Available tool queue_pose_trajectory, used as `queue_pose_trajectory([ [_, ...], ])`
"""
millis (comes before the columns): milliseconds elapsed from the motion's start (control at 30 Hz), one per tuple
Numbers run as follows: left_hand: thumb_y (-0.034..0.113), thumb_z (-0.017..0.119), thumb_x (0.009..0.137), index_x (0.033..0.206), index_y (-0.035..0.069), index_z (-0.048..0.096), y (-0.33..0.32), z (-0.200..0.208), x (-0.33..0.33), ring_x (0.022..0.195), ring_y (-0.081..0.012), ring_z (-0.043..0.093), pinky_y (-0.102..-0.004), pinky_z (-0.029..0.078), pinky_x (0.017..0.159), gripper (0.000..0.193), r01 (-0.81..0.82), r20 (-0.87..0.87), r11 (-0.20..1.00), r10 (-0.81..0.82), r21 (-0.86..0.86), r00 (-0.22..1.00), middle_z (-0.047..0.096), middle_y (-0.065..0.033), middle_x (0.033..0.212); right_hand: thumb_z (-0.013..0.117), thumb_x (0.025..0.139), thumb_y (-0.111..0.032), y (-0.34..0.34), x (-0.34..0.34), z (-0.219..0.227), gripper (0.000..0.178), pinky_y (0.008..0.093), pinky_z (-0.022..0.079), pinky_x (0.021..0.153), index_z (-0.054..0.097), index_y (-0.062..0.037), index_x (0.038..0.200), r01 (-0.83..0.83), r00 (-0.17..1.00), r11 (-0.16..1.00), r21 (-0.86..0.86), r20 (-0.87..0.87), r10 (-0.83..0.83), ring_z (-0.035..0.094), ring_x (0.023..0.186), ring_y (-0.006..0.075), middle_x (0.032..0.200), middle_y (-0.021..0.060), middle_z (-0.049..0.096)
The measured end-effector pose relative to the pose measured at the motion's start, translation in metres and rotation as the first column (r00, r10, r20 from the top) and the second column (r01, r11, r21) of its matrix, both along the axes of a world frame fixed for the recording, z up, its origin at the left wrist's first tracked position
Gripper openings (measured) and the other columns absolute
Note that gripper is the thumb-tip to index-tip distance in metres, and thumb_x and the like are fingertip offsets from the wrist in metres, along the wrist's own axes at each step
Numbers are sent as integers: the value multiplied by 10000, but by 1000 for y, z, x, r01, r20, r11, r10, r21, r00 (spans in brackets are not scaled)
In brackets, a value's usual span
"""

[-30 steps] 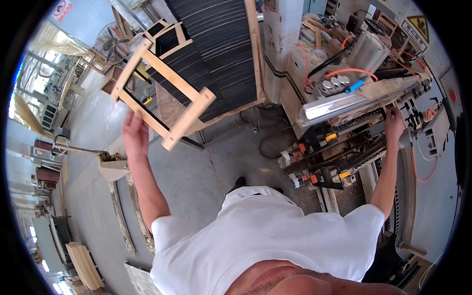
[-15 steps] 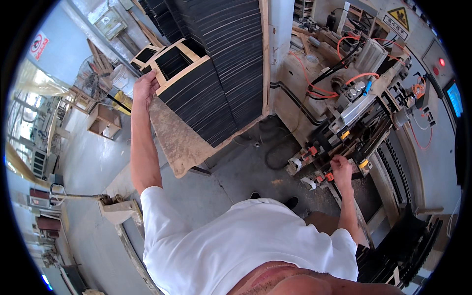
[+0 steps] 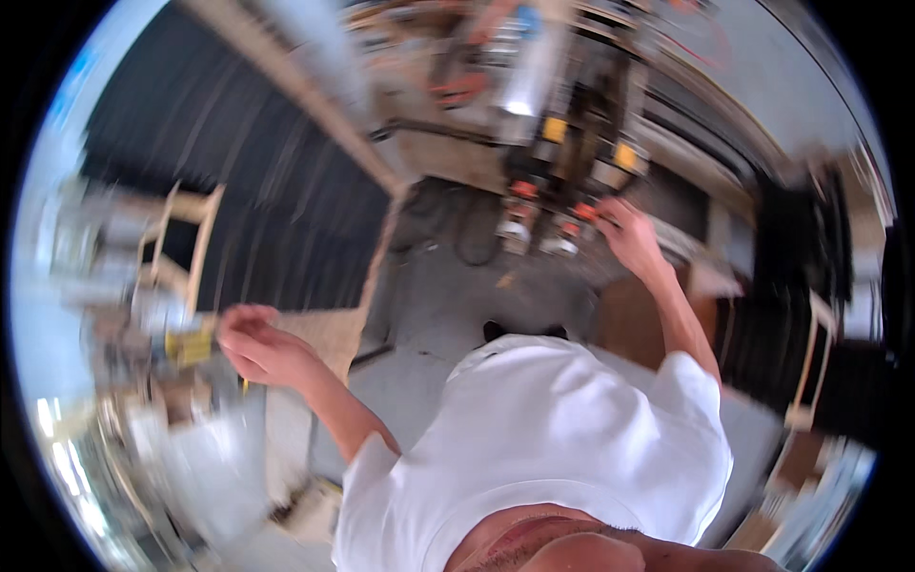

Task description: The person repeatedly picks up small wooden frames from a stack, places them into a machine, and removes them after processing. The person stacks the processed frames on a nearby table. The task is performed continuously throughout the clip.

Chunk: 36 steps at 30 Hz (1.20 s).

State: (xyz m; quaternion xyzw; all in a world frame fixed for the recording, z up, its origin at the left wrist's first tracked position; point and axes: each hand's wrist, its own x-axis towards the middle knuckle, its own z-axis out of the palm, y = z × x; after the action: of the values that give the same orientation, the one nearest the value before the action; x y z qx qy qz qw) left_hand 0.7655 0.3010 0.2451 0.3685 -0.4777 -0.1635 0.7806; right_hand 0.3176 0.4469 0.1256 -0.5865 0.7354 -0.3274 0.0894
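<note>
Hanging apart: L hand [image 3: 265,345] lax nr black stack [image 3: 286,205], R hand [image 3: 625,234] nr machine [image 3: 555,131], grip unclear.

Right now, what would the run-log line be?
left hand: no held object visible, near frame | stack: beside frame | right hand: by orange part, contact unclear | view: blurred

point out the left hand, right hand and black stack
Left hand [image 3: 261,346], head view, middle of the hand
Right hand [image 3: 626,234], head view, middle of the hand
Black stack [image 3: 262,176], head view, layered side
</note>
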Motion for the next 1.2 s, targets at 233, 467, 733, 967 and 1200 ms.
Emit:
queue_pose_trajectory([
  [233, 229, 527, 1003, 1110, 17, 622, 68, -153, -203, 710, -102, 589, -253, 509, 622, 256, 720, -414, 198, -705, 665, 576, 648, -51, 902, 708, 792, -114, 133, -61, 104, 303, 425, 478, 904, 614, -70, 1078, 223, 890, 972, -77, -391, -235, 582, 1086, 342, 1172, 131, 620],
  [467, 254, 573, 983, 1158, 33, 610, 80, -191, -291, 748, -96, 607, -247, 521, 672, 285, 688, -443, -95, -825, 720, 350, 654, -38, 943, 696, 835, -198, 314, -96, 168, 277, 404, 469, 864, 595, -54, 1048, 875, 392, 484, 6, -597, -700, 586, 1032, 327, 1139, 133, 613],
  [733, 232, 588, 975, 1177, 32, 608, 87, -193, -372, 777, -103, 612, -260, 523, 706, 285, 699, -484, -182, -835, 691, 261, 653, -36, 963, 666, 857, -180, 381, -103, 151, 182, 418, 481, 719, 583, -78, 983, 928, 373, 355, 114, -294, -880, 637, 848, 310, 841, 132, 641],
  [967, 218, 575, 980, 1159, 44, 622, 27, -161, -449, 763, -86, 621, -233, 529, 664, 254, 719, -398, -74, -869, 691, 293, 662, -18, 938, 664, 866, -59, 353, -99, 177, 256, 326, 498, 734, 635, -75, 1120, 902, 404, 423, -89, -176, -898, 626, 812, 220, 938, 111, 650],
  [1200, 261, 590, 967, 1175, 44, 603, -105, -178, -576, 818, -157, 644, -320, 553, 739, 301, 786, -606, -163, -733, 597, 309, 665, -47, 953, 660, 803, 59, 285, -92, 202, 237, 319, 503, 762, 641, -14, 1028, 774, 576, 606, -182, -193, -794, 627, 895, 254, 1036, 123, 661],
])
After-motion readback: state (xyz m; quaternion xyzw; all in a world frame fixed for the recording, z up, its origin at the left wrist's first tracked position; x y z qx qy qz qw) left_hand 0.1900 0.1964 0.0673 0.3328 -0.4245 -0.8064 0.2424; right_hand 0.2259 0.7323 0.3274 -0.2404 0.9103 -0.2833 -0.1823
